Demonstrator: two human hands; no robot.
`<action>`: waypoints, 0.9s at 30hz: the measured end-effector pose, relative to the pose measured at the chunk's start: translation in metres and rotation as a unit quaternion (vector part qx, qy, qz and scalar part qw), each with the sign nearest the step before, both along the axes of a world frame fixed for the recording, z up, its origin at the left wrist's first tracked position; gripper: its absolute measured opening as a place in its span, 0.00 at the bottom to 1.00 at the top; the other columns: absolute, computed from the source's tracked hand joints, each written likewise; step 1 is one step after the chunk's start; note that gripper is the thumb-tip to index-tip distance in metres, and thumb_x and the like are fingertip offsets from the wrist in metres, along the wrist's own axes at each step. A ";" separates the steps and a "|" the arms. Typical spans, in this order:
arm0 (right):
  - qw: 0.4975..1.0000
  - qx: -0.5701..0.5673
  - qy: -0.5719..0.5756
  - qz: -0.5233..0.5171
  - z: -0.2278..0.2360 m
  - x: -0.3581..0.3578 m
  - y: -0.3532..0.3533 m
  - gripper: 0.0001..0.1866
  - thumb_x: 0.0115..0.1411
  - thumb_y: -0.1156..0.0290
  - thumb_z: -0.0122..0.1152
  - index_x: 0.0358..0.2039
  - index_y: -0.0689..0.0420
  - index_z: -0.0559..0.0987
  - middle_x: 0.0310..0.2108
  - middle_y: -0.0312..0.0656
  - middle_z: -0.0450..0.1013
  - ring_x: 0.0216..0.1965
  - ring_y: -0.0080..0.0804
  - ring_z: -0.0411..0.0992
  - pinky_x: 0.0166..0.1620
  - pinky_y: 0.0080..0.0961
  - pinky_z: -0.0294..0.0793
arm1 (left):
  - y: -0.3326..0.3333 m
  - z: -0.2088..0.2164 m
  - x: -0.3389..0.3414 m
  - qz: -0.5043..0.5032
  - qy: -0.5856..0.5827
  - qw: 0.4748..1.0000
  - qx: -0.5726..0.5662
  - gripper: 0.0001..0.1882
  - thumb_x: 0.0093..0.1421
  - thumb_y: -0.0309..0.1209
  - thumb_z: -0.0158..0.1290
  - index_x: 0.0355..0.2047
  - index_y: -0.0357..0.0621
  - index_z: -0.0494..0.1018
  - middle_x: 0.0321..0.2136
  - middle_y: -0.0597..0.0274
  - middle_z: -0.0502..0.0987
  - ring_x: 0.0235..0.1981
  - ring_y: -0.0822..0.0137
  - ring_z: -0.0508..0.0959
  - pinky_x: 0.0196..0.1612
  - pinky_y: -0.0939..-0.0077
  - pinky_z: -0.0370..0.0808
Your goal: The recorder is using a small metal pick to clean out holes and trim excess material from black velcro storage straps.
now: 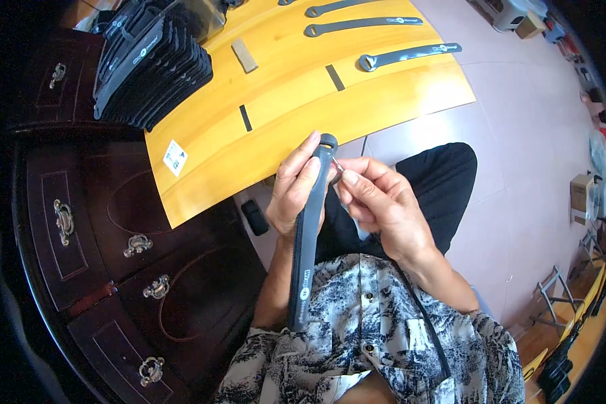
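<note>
My left hand point(293, 185) is closed around a long dark grey strap point(308, 232), near its rounded, slotted upper end. The strap hangs down across my forearm and shirt, with white print near its lower end. My right hand point(387, 205) pinches a small metal tool point(336, 165) between thumb and fingers. Its thin shiny tip touches or nearly touches the strap just below the slotted end; the rest is mostly hidden, so I cannot tell its exact kind. Both hands are in front of the table's near edge, above my lap.
On the yellow table point(209, 161) lie loose grey straps point(411, 56), two short black strips point(245, 118), a brown block point(244, 56) and a white sticker point(175, 158). A thick stack of straps point(156, 74) stands at the far left. Dark drawers point(67, 229) flank the left side.
</note>
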State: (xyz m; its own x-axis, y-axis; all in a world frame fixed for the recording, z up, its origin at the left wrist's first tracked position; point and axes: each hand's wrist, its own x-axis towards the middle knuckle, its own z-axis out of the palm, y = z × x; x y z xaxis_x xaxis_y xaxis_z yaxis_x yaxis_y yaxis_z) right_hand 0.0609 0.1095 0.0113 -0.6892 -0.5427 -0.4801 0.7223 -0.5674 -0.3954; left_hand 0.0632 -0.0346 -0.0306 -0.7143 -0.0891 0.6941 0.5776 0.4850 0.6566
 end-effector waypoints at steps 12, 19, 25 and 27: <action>0.735 0.433 0.508 -0.122 -0.014 -0.012 -0.018 0.09 0.60 0.76 0.56 0.41 0.63 0.75 0.24 0.36 0.71 0.23 0.22 0.71 0.22 0.18 0.68 | -0.007 0.013 -0.006 -0.015 -0.064 0.998 0.020 0.16 0.53 0.12 0.54 0.42 0.33 0.67 0.45 0.37 0.72 0.42 0.52 0.78 0.45 0.68 0.78; 0.572 0.551 0.604 -0.063 -0.005 -0.016 -0.002 0.11 0.54 0.80 0.60 0.39 0.58 0.76 0.24 0.43 0.71 0.22 0.32 0.72 0.23 0.24 0.70 | -0.011 0.001 -0.001 -0.036 -0.055 0.998 0.000 0.18 0.55 0.16 0.54 0.44 0.41 0.64 0.46 0.37 0.73 0.47 0.51 0.76 0.48 0.66 0.76; 0.990 0.082 0.112 -0.008 0.005 -0.017 -0.002 0.10 0.62 0.66 0.57 0.38 0.59 0.75 0.25 0.30 0.72 0.20 0.07 0.59 0.20 0.05 0.54 | -0.010 0.011 -0.008 -0.031 -0.038 0.999 -0.013 0.17 0.55 0.17 0.55 0.44 0.41 0.64 0.46 0.36 0.73 0.48 0.50 0.75 0.50 0.64 0.75; 0.978 0.136 0.157 -0.029 0.001 -0.017 -0.006 0.09 0.62 0.67 0.57 0.38 0.59 0.75 0.25 0.30 0.72 0.20 0.09 0.61 0.20 0.07 0.57 | -0.005 0.007 -0.007 -0.064 -0.073 0.993 0.071 0.16 0.57 0.18 0.53 0.43 0.40 0.64 0.46 0.34 0.72 0.48 0.49 0.75 0.50 0.63 0.74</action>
State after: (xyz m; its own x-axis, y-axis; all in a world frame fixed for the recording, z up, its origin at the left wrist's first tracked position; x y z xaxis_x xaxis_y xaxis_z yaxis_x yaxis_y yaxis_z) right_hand 0.0441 0.1039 0.0123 -0.8512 -0.3802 -0.3618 0.5115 -0.4464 -0.7342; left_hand 0.0557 -0.0394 -0.0233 -0.8177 -0.0815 0.5698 0.5226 0.3097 0.7943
